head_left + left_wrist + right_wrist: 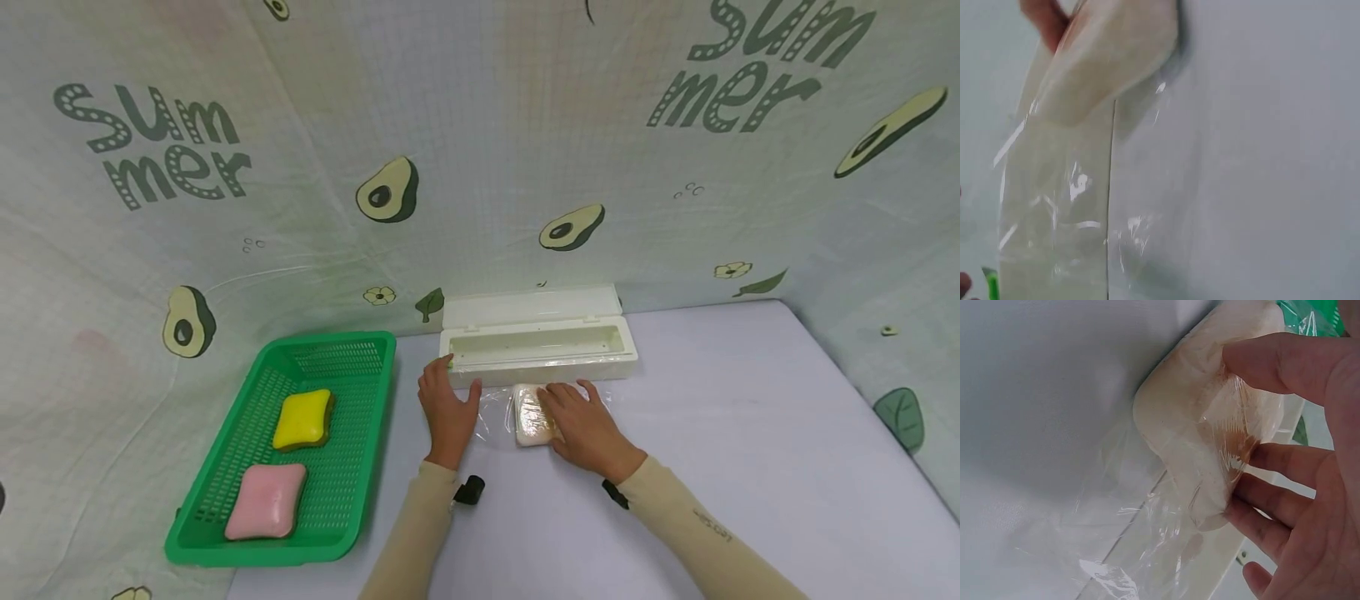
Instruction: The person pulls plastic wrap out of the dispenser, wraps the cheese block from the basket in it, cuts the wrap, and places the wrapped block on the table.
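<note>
A pale, pillow-shaped sponge (531,417) lies at the near side of a long white cling film dispenser (540,372), whose lid stands open. Clear cling film (493,415) covers the sponge and stretches toward the dispenser's front. My right hand (592,429) grips the covered sponge; in the right wrist view the thumb and fingers pinch the sponge (1172,406) through wrinkled film. By the dispenser's left end is my left hand (450,417), fingers spread, fingertips near a small green piece (992,285). Whether they touch it I cannot tell.
On the left stands a green plastic basket (378,450) holding a yellow sponge (302,419) and a pink sponge (266,502). A patterned cloth (480,150) hangs behind the white table (735,433).
</note>
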A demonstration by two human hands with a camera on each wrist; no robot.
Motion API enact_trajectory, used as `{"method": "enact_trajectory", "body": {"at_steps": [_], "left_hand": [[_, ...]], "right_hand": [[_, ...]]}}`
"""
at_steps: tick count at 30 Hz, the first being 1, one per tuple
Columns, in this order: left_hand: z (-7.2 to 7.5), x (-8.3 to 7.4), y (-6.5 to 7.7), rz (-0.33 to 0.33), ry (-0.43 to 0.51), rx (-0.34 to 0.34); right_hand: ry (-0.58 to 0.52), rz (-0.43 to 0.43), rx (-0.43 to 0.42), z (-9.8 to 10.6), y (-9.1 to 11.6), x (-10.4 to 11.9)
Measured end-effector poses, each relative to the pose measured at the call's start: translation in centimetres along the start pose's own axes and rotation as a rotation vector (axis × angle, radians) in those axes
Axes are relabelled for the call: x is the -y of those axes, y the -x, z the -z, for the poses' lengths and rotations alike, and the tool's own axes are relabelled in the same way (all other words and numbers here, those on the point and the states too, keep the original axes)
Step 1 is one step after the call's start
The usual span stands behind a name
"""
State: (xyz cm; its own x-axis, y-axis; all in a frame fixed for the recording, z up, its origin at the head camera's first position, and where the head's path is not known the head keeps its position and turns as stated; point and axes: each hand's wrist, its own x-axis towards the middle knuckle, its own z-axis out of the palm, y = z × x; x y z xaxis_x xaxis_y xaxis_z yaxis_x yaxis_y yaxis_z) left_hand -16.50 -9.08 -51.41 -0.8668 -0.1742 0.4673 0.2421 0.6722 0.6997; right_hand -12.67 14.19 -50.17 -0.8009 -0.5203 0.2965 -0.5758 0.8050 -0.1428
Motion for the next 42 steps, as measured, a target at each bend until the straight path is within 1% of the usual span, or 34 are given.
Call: {"method": "enact_trajectory", "body": {"at_steps": [2, 5, 7, 9, 13, 17, 24, 29, 34, 38, 42], "left_hand": [[0.2, 0.6, -0.5, 0.064, 0.036, -0.003], [0.3, 1.5, -1.1, 0.145, 0.063, 0.045], [0.2, 2.1, -1.3, 0.178, 0.07, 0.073], [0.1, 2.8, -1.6, 0.195, 0.068, 0.096], [0.0, 3.6, -1.9, 0.206, 0.078, 0.126], [-0.1, 3.9, -2.1, 0.213, 0.084, 0.141], [-0.3, 4.6, -2.2, 0.2, 0.023, 0.12], [-0.2, 4.9, -2.4, 0.203, 0.02, 0.111], [-0.1, 4.9, -2.4, 0.204, 0.031, 0.111], [0.0, 5.0, -2.4, 0.19, 0.03, 0.112], [-0.1, 5.3, -2.2, 0.159, 0.011, 0.107]], "right_hand": [[-0.008, -0.002, 0.003, 0.0, 0.0, 0.0], [-0.021, 0.001, 0.004, -0.1, 0.1, 0.0], [-0.025, 0.006, 0.004, -0.2, 0.1, 0.0], [-0.028, 0.011, 0.004, -0.3, 0.2, -0.1], [-0.028, 0.011, 0.005, -0.5, 0.2, -0.1], [-0.035, 0.007, 0.0, -0.5, 0.2, 0.0], [-0.037, 0.013, -0.005, -0.2, 0.1, 0.1], [-0.023, 0.008, 0.002, 0.3, -0.5, 0.3], [-0.035, -0.026, -0.026, 0.7, -2.3, 1.4], [-0.064, -0.029, -0.05, 0.5, -4.7, 3.1], [-0.106, -0.011, -0.1, 0.0, -7.4, 4.7]]}}
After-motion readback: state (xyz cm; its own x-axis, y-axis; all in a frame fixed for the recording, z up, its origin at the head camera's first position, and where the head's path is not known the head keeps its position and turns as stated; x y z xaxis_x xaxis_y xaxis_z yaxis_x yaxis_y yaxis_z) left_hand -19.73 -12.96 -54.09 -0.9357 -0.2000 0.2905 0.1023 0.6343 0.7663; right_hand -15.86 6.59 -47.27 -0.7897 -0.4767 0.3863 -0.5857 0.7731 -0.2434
